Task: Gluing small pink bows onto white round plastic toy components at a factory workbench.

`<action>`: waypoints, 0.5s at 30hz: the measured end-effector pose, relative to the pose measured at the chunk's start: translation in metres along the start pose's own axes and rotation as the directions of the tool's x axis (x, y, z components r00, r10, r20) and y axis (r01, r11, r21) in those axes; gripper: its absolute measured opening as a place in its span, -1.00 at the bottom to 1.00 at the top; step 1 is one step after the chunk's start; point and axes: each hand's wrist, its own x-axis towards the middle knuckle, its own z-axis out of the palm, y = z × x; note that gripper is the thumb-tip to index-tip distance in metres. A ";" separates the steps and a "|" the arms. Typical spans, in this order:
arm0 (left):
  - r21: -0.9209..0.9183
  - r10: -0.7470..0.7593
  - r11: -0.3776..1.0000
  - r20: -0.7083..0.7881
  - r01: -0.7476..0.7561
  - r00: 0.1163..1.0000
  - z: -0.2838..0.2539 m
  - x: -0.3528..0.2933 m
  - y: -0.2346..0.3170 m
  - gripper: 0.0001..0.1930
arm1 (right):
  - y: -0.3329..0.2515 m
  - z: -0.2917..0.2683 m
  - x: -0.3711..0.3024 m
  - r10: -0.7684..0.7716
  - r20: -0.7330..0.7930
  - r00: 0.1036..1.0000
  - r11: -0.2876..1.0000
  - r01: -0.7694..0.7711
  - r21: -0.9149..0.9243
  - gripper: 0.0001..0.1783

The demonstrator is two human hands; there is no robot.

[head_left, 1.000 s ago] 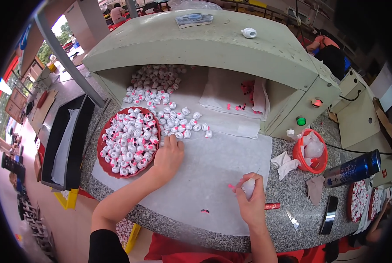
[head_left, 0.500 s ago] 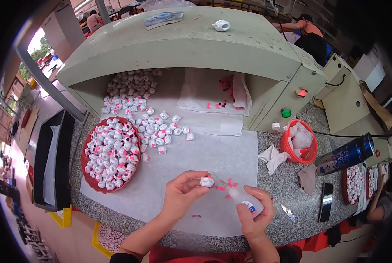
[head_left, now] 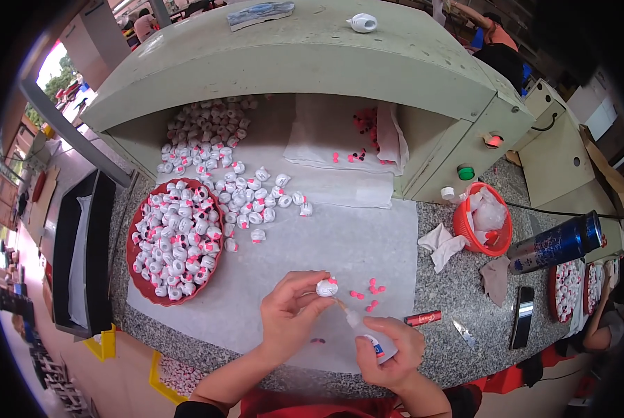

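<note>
I see, right of red tray (head_left: 135,277): left hand (head_left: 287,317) finger-pinching small white piece (head_left: 325,288); right hand (head_left: 396,355), fingers wrapped round white bottle (head_left: 386,345), its tip near piece

White piece (head_left: 326,288) and squeeze bottle (head_left: 384,346), lower centre of my feed.
I see the rounded piece, pink at its upper right, up-left of the pale bottle, whose thin tip slants toward the piece's underside; I can't tell whether they touch.
</note>
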 end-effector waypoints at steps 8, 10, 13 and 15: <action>0.006 0.022 1.000 0.006 -0.022 1.000 0.001 0.000 0.000 -0.64 | 0.006 0.003 0.001 -0.095 -0.010 0.995 0.995 0.095 0.008 -0.66; 0.004 0.024 1.000 0.004 -0.024 1.000 0.001 0.000 0.000 -0.65 | 0.006 0.005 0.000 -0.106 -0.003 0.994 0.994 0.106 0.015 -0.66; 0.002 0.031 1.000 -0.006 -0.031 0.999 0.001 0.000 0.000 -0.65 | 0.007 0.006 0.000 -0.109 0.000 0.994 0.994 0.109 0.021 -0.66; 0.012 0.034 0.999 -0.012 -0.034 0.999 -0.001 0.000 0.000 -0.65 | 0.008 0.007 0.000 -0.108 -0.003 0.994 0.994 0.108 0.025 -0.66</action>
